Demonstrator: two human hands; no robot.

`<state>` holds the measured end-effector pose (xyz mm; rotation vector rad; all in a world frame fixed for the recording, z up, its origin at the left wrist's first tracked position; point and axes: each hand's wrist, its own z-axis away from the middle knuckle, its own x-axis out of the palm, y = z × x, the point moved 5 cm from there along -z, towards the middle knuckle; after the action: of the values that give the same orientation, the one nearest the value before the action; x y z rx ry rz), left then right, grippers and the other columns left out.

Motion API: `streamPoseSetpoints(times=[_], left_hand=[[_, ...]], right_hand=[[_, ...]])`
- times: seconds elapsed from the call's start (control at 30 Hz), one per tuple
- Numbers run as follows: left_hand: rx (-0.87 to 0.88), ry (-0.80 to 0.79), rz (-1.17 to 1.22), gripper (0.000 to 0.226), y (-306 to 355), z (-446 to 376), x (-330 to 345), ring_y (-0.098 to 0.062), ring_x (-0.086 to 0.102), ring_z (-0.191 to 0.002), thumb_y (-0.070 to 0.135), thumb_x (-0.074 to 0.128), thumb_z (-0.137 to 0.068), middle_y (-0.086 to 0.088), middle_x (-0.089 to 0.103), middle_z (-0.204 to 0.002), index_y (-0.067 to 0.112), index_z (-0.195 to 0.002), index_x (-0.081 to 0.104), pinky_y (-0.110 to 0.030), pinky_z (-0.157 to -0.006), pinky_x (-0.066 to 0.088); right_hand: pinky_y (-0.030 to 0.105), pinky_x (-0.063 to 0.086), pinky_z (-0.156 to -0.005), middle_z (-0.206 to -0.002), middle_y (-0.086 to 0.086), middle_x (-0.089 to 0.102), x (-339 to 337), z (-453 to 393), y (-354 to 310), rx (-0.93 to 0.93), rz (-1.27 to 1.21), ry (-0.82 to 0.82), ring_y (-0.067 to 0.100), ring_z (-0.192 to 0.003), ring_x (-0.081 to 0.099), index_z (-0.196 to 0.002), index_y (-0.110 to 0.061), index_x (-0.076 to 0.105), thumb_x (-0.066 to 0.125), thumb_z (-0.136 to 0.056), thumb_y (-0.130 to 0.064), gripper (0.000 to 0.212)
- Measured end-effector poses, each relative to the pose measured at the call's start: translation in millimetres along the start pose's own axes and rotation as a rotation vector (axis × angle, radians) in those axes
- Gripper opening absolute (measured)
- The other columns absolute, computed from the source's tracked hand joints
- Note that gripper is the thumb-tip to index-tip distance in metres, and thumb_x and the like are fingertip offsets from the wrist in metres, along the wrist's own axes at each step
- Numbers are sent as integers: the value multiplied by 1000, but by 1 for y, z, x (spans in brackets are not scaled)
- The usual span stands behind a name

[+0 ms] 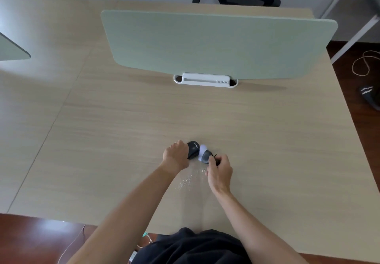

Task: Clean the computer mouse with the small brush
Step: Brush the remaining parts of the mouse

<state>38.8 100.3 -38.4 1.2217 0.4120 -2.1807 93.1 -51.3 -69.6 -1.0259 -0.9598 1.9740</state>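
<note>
The right hand pinches the brush – its dark handle is in the curled fingers and its white bristles point up and left, touching the mouse. The left hand is wrapped round the left side of the mouse and holds it on the worktop, just below the middle of the frame. The mouse's long side runs up and down the frame, so the brush meets it from the right. Small pale bits lie just below the hands.

Head-worn camera view, looking forward and down.
One wide-angle view from above the tabletop, facing a green divider panel at its far side.
</note>
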Motion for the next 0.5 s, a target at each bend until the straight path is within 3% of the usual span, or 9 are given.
streamPoseSetpoints(times=[0.07,0.2,0.33,0.4,0.5], left_hand=[[-3,-3,5,33,1,0,-1,-28,59,-112,14,58,-89,-11,54,-118,1,-119,48,-32,-87,48],[-14,-8,-10,40,0,1,0,-25,62,-107,24,61,-92,-9,56,-109,0,-121,47,-32,-85,52],[-12,-16,12,52,-2,5,3,-25,64,-103,40,63,-90,-6,41,-95,0,-120,47,-34,-85,55],[-7,-16,-8,54,-1,6,4,-26,63,-105,42,60,-92,-9,47,-105,0,-123,47,-35,-86,55],[-13,-39,-40,54,-1,3,7,-27,62,-110,36,59,-94,-16,46,-133,-3,-129,45,-34,-86,53]], right_hand=[[43,47,-51,-64,12,55,3,-2,-4,-1,-9,-41,25,-54,51,-79,-13,45,50,-90,-14,12],[27,38,-42,-58,13,52,13,-1,-6,53,101,-286,23,-43,47,-73,-11,42,51,-84,-8,15],[34,39,-51,-62,12,52,1,-18,-10,24,69,-125,25,-55,46,-72,-12,44,50,-81,-13,11],[37,41,-53,-66,11,53,3,-20,-13,33,32,-99,26,-57,47,-75,-14,44,50,-85,-14,12],[31,38,-50,-62,9,50,17,-15,-12,57,126,-268,24,-55,44,-70,-14,43,52,-82,-10,16]])
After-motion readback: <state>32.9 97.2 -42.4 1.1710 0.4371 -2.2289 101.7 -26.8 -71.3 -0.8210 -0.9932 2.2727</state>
